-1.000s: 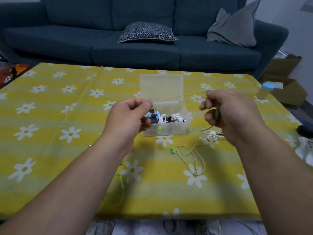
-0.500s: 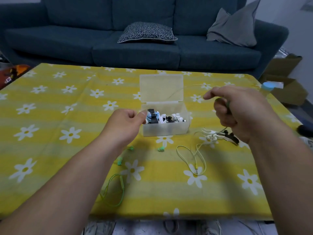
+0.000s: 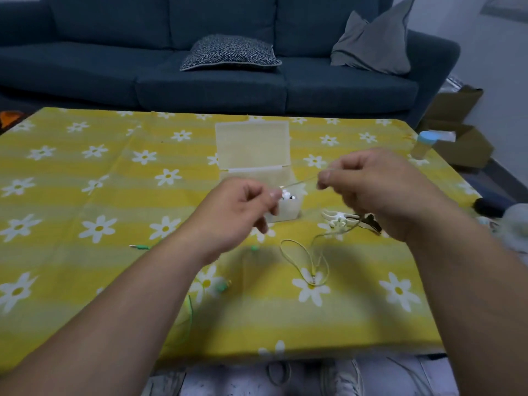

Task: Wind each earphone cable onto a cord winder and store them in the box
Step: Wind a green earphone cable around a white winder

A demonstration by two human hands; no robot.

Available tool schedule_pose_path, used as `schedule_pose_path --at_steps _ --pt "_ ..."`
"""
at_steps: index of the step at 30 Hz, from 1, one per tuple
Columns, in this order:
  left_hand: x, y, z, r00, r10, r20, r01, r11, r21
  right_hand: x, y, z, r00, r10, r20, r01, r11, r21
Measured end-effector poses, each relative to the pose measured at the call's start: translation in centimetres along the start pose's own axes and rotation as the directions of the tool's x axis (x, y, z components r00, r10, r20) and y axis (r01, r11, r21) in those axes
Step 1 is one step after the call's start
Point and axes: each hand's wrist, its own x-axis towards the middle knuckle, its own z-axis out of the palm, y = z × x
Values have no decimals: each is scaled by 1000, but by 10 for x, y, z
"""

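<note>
Daisy-cloth table (image 3: 85,195): box (image 3: 253,147), earphones (image 3: 304,258), winder (image 3: 338,220)

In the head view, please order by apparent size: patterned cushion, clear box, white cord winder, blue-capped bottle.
1. clear box, lid open
2. patterned cushion, farther away
3. white cord winder and blue-capped bottle: alike, unranked

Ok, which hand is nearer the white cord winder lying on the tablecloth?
Right. The right hand is just above the white cord winder, right of it; the left hand is farther left, in front of the box.
</note>
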Motion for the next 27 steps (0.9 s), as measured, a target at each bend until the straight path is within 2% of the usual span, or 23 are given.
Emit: schedule_pose_path --at_steps 3,6,9,13,19,22,24,27 --pt "3 1 -8 997 -32 -67 26 996 -86 1 17 -31 985 98 -140 -68 976 209" --pt "8 -5 -10 980 -100 -174 86 992 -88 7 45 -56 930 227 -288 -118 929 349" --pt "13 -10 -10 962 -168 -214 160 986 -52 11 73 -67 866 302 -399 -246 951 186" --pt "12 -9 5 968 -240 -76 244 968 58 20 111 -59 833 321 -450 -351 936 19" --pt "16 -16 10 952 -291 93 279 952 126 39 154 -44 857 331 -394 -436 874 -214" --pt "13 -16 14 926 -314 208 268 938 222 45 159 -32 903 269 -334 -358 901 -244" --pt "11 -15 17 911 -330 247 244 915 320 50 158 -18 947 218 -236 -283 915 -288" --pt "9 -13 22 898 -352 264 230 887 400 57 162 2 970 204 -135 -243 871 -427"
